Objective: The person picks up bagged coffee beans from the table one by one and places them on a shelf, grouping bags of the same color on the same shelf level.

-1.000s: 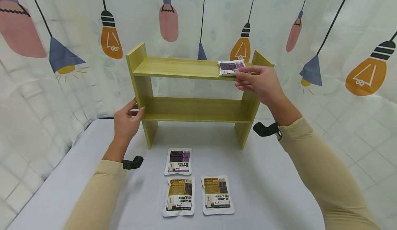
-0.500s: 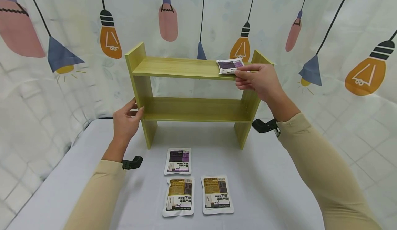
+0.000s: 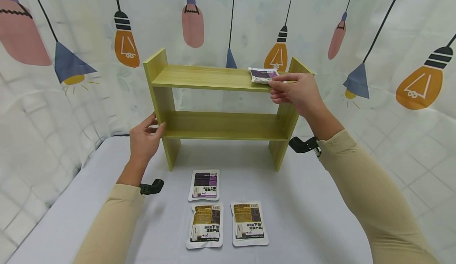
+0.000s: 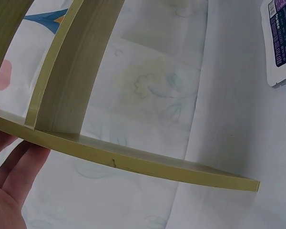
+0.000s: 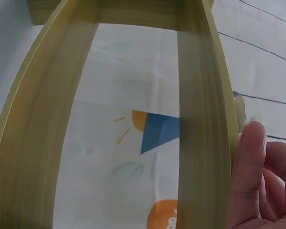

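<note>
A yellow-green wooden two-tier shelf (image 3: pixel 213 124) stands on the white-covered table. My left hand (image 3: pixel 144 139) grips its left side panel at about the lower board's height, thumb at the front edge and fingers on the outer side. The left wrist view shows those fingers (image 4: pixel 28 167) against the panel. At the right end of the top board lies a purple-and-white pouch (image 3: pixel 261 75). My right hand (image 3: pixel 297 94) pinches its near right corner between thumb and fingers. In the right wrist view the board hides most of that pouch.
On the table before the shelf lie a purple-labelled pouch (image 3: pixel 204 185) and two brown-labelled pouches, one on the left (image 3: pixel 206 226) and one on the right (image 3: pixel 250 223). A curtain (image 3: pixel 160 18) printed with lamps hangs close behind.
The pouch on the top board has shifted slightly back and left, its near edge now farther from the board's front. My left hand keeps its hold on the side panel.
</note>
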The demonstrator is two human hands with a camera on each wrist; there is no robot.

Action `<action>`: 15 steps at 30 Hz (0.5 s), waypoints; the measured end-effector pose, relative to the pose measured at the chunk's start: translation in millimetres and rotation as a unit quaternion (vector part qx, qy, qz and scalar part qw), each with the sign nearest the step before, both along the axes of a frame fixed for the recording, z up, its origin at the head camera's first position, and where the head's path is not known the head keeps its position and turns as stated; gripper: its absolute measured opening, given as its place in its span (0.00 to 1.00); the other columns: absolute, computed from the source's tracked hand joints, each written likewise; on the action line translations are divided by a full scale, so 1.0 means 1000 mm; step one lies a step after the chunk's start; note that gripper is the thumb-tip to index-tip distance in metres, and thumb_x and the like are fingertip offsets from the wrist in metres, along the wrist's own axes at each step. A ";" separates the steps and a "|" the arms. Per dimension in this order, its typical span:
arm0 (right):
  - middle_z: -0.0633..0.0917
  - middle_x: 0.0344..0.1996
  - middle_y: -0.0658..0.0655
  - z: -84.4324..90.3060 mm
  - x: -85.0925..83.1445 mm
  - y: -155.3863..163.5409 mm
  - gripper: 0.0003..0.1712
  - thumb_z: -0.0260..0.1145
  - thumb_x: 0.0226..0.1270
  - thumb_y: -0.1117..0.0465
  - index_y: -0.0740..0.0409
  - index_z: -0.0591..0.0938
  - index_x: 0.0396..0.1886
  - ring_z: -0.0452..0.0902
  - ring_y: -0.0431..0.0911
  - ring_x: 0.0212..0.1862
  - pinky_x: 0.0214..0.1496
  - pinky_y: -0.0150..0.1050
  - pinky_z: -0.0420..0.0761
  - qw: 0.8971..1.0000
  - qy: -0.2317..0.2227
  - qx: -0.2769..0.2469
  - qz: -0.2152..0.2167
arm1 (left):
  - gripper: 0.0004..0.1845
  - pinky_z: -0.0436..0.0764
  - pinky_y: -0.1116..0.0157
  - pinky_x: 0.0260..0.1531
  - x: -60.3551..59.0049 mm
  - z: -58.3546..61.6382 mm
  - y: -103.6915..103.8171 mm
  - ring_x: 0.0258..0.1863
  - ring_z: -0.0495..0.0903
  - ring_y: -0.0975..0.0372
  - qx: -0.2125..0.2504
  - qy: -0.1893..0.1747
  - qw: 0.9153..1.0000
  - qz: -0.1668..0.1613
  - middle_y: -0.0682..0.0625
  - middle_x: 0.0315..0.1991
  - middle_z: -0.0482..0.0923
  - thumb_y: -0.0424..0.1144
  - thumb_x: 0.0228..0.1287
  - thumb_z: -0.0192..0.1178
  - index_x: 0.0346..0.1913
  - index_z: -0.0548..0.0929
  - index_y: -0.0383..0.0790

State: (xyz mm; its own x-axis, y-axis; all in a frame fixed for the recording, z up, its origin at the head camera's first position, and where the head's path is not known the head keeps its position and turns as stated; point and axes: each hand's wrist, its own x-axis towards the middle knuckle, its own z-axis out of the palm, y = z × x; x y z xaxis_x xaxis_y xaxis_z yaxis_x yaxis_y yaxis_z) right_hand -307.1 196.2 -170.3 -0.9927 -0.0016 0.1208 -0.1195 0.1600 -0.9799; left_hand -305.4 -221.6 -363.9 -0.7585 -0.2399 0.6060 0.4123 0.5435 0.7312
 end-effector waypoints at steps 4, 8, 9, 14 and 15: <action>0.89 0.27 0.55 -0.003 0.001 0.001 0.27 0.77 0.60 0.55 0.61 0.86 0.57 0.89 0.45 0.27 0.35 0.36 0.88 1.000 0.012 0.003 0.000 | 0.25 0.76 0.86 0.36 0.000 0.000 0.000 0.43 0.88 0.45 0.001 0.001 1.000 0.001 0.41 0.56 0.86 0.42 0.72 0.63 0.71 0.77 0.55; 0.90 0.28 0.55 -0.006 0.003 0.002 0.27 0.76 0.62 0.54 0.60 0.86 0.59 0.89 0.45 0.28 0.36 0.36 0.88 1.000 0.025 0.003 0.000 | 0.25 0.76 0.86 0.37 0.000 0.000 0.000 0.43 0.88 0.45 0.000 -0.002 1.000 0.000 0.42 0.56 0.86 0.43 0.73 0.62 0.71 0.77 0.56; 0.90 0.28 0.55 -0.007 0.004 0.003 0.27 0.76 0.62 0.54 0.61 0.85 0.59 0.89 0.45 0.28 0.36 0.36 0.88 1.000 0.028 0.000 0.001 | 0.25 0.76 0.86 0.37 0.001 0.000 0.000 0.43 0.88 0.45 0.001 -0.003 1.000 0.000 0.41 0.56 0.86 0.43 0.73 0.62 0.71 0.77 0.56; 0.90 0.30 0.56 -0.013 0.008 0.004 0.27 0.76 0.62 0.56 0.64 0.85 0.58 0.89 0.46 0.30 0.38 0.36 0.89 0.998 0.054 -0.031 0.016 | 0.26 0.76 0.86 0.36 0.001 0.000 0.000 0.43 0.88 0.46 0.001 -0.005 1.000 -0.001 0.42 0.57 0.86 0.44 0.73 0.62 0.71 0.76 0.57; 0.90 0.31 0.56 -0.014 0.009 0.005 0.27 0.76 0.62 0.57 0.65 0.85 0.58 0.89 0.46 0.31 0.38 0.36 0.89 0.997 0.059 -0.038 0.019 | 0.26 0.77 0.86 0.37 0.001 0.000 0.000 0.43 0.88 0.46 0.001 -0.005 1.000 -0.002 0.42 0.57 0.86 0.44 0.73 0.62 0.71 0.76 0.58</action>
